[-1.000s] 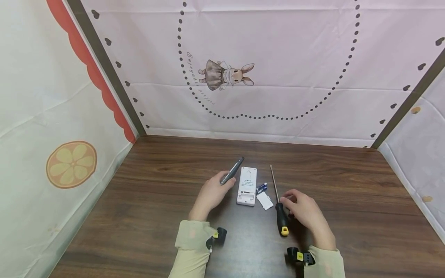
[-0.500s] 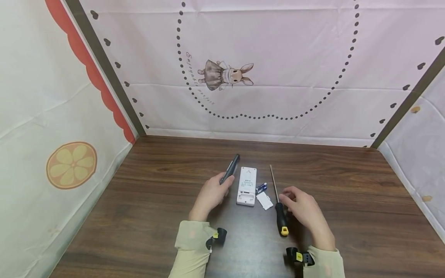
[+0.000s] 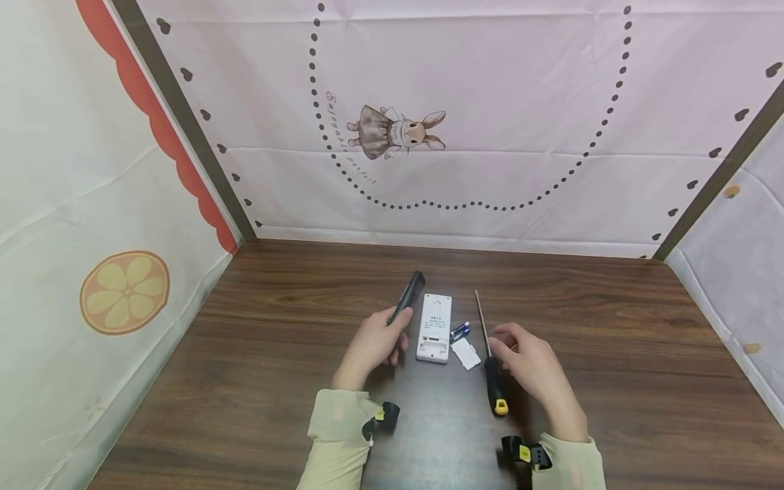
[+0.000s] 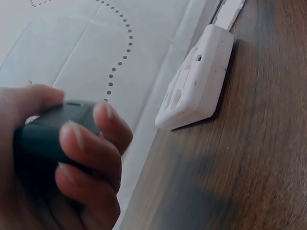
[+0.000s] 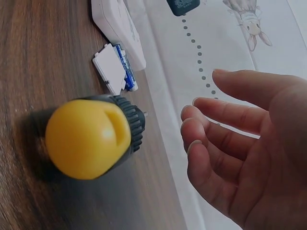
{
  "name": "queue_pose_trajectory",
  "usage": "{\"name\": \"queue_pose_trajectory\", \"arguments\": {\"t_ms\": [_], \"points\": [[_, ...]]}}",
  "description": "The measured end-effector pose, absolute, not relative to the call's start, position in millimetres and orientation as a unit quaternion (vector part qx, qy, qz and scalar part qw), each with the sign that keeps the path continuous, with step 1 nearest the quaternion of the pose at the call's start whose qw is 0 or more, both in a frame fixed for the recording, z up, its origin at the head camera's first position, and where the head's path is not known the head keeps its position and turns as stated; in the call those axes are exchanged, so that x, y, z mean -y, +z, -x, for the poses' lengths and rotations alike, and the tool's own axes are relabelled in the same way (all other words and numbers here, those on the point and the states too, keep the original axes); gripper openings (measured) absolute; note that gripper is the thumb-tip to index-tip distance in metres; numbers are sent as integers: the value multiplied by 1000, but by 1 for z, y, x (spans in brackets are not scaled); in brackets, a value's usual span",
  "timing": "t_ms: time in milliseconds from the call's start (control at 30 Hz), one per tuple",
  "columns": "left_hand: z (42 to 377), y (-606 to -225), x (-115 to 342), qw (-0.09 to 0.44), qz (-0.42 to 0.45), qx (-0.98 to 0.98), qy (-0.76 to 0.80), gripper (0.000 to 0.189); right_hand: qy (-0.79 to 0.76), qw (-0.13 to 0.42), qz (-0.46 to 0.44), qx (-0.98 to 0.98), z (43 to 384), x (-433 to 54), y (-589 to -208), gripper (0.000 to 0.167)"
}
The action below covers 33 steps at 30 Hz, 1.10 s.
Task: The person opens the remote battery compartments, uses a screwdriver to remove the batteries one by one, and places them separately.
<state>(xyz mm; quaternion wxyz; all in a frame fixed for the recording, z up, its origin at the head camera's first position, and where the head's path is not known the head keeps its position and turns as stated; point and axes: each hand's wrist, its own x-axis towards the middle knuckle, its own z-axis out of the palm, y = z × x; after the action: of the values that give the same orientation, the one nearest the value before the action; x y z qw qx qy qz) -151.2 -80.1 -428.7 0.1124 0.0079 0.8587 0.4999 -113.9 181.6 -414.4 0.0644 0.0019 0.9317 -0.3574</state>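
Note:
My left hand (image 3: 369, 346) holds a slim dark handheld device (image 3: 408, 294) above the table, its far end tilted up. In the left wrist view the fingers curl round its dark body (image 4: 41, 143); its exact kind is unclear. Just right of that hand a white device (image 3: 435, 323), like a remote control, lies back up with its battery compartment uncovered. Blue batteries (image 3: 460, 331) and a white battery cover (image 3: 467, 354) lie beside it. My right hand (image 3: 535, 364) hovers with loosely bent fingers next to a black-and-yellow screwdriver (image 3: 495, 384), holding nothing.
The brown wooden table (image 3: 275, 367) carries these things near its middle. Behind it stands a pale printed cloth wall (image 3: 520, 122) with a rabbit picture. Another cloth wall (image 3: 49, 272) closes the left side. Each wrist wears a black camera (image 3: 387, 414).
The dark device has turned in my left hand, its far end shifting slightly left, and lower fingers now show beneath. My right hand has drifted slightly left and up. Objects on the table stay put.

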Motion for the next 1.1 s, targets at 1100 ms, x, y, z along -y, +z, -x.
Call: {"name": "queue_pose_trajectory", "arguments": {"t_ms": [1100], "points": [[147,-435,39,87,-86,-836,535,48,-403,87,148,-899,107,-141,-407,53]]}}
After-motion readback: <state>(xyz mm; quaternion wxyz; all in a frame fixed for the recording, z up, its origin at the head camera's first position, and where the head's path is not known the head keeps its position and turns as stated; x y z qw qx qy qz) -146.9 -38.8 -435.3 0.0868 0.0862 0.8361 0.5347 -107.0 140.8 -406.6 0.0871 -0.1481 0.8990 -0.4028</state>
